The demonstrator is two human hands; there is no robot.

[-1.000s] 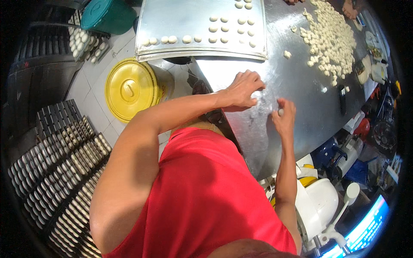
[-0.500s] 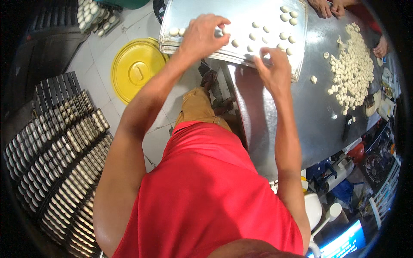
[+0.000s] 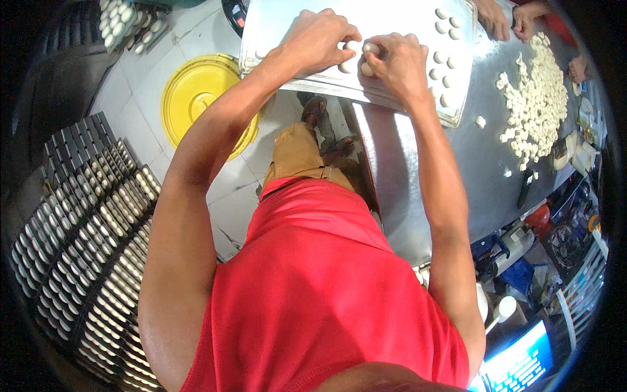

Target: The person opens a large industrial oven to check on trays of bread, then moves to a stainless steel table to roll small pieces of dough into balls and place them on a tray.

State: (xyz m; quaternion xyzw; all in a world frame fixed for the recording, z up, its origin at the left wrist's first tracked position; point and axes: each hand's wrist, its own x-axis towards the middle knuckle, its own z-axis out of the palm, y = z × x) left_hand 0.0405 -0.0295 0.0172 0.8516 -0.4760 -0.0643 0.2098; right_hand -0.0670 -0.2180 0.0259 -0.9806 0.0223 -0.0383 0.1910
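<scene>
On a shiny metal baking tray [image 3: 418, 19], both my hands work close together among small round pale dough balls. My left hand [image 3: 319, 40] has its thumb and forefinger curled around a dough ball [image 3: 353, 46]; another ball lies just below its fingertips. Facing it, my right hand [image 3: 401, 64] pinches a second dough ball [image 3: 371, 49] between fingers and thumb, with one more ball against its thumb. Several dough balls [image 3: 441, 57] sit in loose rows on the tray's right side. A single ball [image 3: 261, 52] is partly hidden behind my left wrist.
The tray rests on a steel table [image 3: 470, 176] with a heap of small dough pieces [image 3: 539, 104]. Another person's hands [image 3: 493, 18] are at the far right. A yellow lidded bucket [image 3: 199, 98] stands left on tiles, near stacked racks of shaped dough [image 3: 98, 242].
My right hand has moved left and away from me, from spread fingers at the tray's near edge to a pinch on a dough ball. My left hand has shifted slightly right, closer to it.
</scene>
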